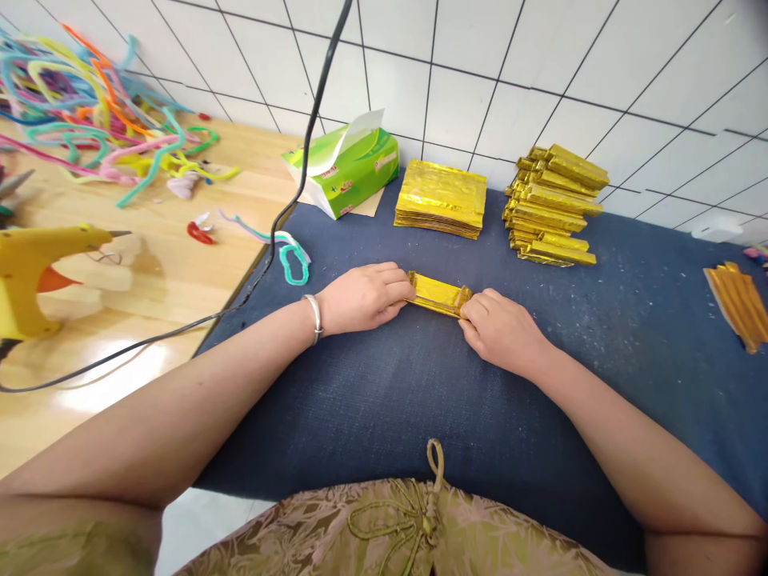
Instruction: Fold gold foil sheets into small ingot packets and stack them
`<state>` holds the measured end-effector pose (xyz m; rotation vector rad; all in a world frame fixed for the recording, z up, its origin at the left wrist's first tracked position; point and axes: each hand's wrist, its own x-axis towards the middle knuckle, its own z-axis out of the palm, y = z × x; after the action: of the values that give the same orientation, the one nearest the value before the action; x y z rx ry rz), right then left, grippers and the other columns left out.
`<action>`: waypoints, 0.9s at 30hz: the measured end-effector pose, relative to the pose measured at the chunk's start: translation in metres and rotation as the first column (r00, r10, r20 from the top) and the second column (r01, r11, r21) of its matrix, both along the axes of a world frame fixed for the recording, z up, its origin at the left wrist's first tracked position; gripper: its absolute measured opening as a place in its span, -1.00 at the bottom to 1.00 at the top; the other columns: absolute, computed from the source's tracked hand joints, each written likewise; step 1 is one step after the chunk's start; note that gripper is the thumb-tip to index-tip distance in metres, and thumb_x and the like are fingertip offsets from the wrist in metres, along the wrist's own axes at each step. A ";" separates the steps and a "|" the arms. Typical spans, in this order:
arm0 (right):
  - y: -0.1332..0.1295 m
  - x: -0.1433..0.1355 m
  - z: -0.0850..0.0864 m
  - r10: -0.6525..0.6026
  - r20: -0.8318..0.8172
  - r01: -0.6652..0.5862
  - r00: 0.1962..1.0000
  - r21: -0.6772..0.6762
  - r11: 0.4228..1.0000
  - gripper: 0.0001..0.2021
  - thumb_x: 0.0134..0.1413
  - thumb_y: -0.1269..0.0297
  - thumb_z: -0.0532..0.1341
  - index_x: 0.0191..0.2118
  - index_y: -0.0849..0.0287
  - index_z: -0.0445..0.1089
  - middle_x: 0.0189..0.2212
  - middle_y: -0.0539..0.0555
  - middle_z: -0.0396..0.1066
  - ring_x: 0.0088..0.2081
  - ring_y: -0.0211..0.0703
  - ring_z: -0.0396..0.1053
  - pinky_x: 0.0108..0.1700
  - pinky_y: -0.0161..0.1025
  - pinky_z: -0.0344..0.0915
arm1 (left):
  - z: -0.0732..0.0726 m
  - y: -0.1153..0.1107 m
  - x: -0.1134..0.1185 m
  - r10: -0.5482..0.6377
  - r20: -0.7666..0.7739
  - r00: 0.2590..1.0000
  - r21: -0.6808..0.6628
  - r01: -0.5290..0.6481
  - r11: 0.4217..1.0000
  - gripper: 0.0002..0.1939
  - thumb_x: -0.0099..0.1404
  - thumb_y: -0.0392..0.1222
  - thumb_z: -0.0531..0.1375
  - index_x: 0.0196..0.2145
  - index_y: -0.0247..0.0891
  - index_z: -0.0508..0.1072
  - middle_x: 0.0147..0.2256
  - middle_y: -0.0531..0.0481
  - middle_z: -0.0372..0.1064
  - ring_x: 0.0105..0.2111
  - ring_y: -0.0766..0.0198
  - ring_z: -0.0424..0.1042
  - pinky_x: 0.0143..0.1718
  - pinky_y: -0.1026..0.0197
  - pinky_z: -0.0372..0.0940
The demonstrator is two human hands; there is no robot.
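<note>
White wall tiles (396, 80) behind, pale wooden tabletop (174, 292) on the left, and up in its corner, a riot of fuzzy craft stems (78, 96)! Below them lies a yellow glue gun (30, 272). Across to the dark blue cloth (372, 416): green tissue pack (363, 172) by the wall, left hand (363, 298) nearer, fingers curled closed on one end of the folded gold piece (437, 293). It sits mid-cloth, just in front of a gold sheet stack (441, 196). Right hand (501, 332) now, thumb and fingers pinching the other end! Beyond, piled gold strips (552, 208); far right, a ridged gold piece (741, 304).
</note>
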<state>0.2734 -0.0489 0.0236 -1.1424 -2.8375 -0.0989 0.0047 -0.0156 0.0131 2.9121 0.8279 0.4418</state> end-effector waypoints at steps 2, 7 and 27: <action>0.000 0.000 -0.001 -0.012 -0.050 0.012 0.999 0.007 1.000 -0.85 0.18 0.34 0.02 -0.35 0.18 0.30 -0.39 0.17 0.32 -0.29 -0.03 0.18 -0.22 -0.12 0.16 | -0.001 0.002 -0.002 -0.018 0.025 1.000 -0.026 0.018 0.999 -0.79 0.32 -0.26 0.02 -0.18 -0.27 0.42 -0.24 -0.10 0.37 -0.18 0.22 0.33 -0.06 0.15 0.27; 0.002 0.002 -0.003 -0.038 -0.181 0.031 0.983 -0.039 0.999 -0.87 0.15 0.39 0.04 -0.37 0.17 0.30 -0.29 0.19 0.32 -0.22 -0.03 0.18 -0.15 -0.11 0.19 | -0.003 0.004 -0.003 0.023 0.112 0.993 -0.066 -0.015 0.998 -0.80 0.30 -0.24 0.06 -0.19 -0.23 0.46 -0.14 -0.12 0.33 -0.12 0.20 0.31 -0.03 0.12 0.26; 0.010 0.010 -0.004 -0.050 -0.435 -0.030 0.899 -0.175 0.984 -0.94 0.09 0.42 0.11 -0.33 0.12 0.27 -0.25 0.09 0.41 -0.18 -0.09 0.30 -0.07 -0.12 0.22 | -0.003 0.004 -0.004 0.029 0.158 0.987 -0.107 -0.012 0.994 -0.78 0.34 -0.23 0.04 -0.12 -0.26 0.41 -0.15 -0.10 0.43 -0.10 0.25 0.39 -0.01 0.17 0.29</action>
<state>0.2832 -0.0390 0.0195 -1.0477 -2.4714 0.3738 0.0008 -0.0121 0.0097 2.7323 0.8316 0.6038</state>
